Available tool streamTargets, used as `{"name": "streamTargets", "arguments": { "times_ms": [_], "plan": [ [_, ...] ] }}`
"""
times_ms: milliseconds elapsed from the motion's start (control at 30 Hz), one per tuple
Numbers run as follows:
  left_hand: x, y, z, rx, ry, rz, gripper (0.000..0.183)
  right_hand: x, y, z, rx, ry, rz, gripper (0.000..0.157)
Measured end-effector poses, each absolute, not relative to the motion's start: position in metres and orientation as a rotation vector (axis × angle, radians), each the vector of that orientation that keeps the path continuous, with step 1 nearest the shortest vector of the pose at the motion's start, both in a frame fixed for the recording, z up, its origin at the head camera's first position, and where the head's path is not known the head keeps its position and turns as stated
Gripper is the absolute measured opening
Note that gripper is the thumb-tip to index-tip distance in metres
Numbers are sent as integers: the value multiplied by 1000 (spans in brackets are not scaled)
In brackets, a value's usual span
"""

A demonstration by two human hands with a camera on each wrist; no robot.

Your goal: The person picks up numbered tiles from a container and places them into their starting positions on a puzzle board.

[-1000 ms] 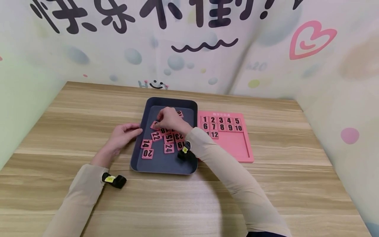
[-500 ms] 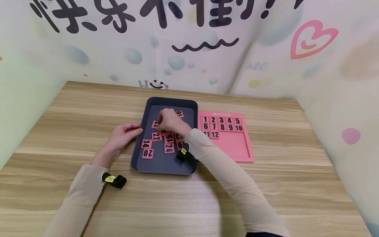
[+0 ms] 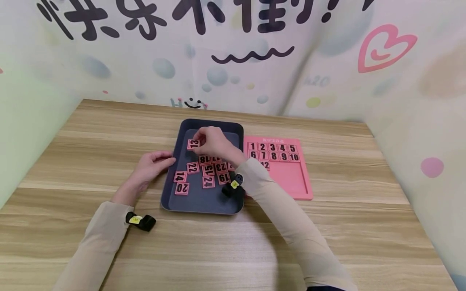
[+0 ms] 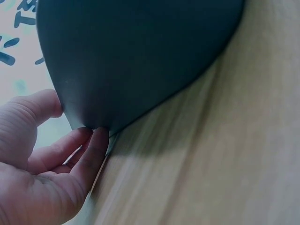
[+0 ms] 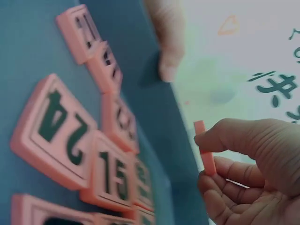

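My right hand [image 3: 214,141] pinches a pink number tile marked 13 [image 3: 193,144] above the far part of the dark tray [image 3: 202,206]. In the right wrist view the tile [image 5: 206,147] shows edge-on between thumb and fingers. My left hand [image 3: 153,166] holds the tray's left edge, its thumb at the rim and its fingertips against the outer wall [image 4: 140,56]. Several loose tiles lie in the tray, among them 22 [image 3: 193,167], 14 [image 3: 180,176], 20 [image 3: 181,188] and 24 [image 3: 208,182]. The right hand hides the far tiles.
Right of the tray lies a pink number-puzzle board [image 3: 287,180] with tiles in rows from 1 on; the right forearm [image 3: 287,218] covers its lower left corner. Both stand on a wooden table [image 3: 356,226] in front of a printed wall [image 3: 233,48].
The right hand has picked up tile 13 and moved it toward the tray's far end, uncovering tiles such as 18 and 23. The left hand stays at the tray.
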State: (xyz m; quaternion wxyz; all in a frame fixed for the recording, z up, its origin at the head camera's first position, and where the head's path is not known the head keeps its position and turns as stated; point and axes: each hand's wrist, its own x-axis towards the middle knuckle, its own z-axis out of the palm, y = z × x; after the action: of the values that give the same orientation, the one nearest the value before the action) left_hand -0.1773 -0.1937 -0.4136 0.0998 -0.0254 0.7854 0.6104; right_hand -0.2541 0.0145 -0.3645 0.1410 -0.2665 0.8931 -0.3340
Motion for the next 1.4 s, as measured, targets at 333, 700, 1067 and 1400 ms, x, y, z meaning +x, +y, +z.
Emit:
{"name": "streamTargets", "arguments": {
  "times_ms": [333, 700, 1067, 1400],
  "plan": [
    [-177, -192, -414, -98, 2309, 1810, 48, -239, 60, -340, -815, 2613, -1174, 29],
    [-177, -194, -415, -110, 2309, 1819, 47, -220, 133, -345, -710, 2685, -1207, 30],
    [-178, -194, -418, -101, 2313, 1836, 46, -203, 195, -376, -494, 2761, -1148, 27],
    [-179, -193, -418, -96, 2315, 1829, 45, -193, 216, -392, -258, 2877, -990, 26]
  ]
}}
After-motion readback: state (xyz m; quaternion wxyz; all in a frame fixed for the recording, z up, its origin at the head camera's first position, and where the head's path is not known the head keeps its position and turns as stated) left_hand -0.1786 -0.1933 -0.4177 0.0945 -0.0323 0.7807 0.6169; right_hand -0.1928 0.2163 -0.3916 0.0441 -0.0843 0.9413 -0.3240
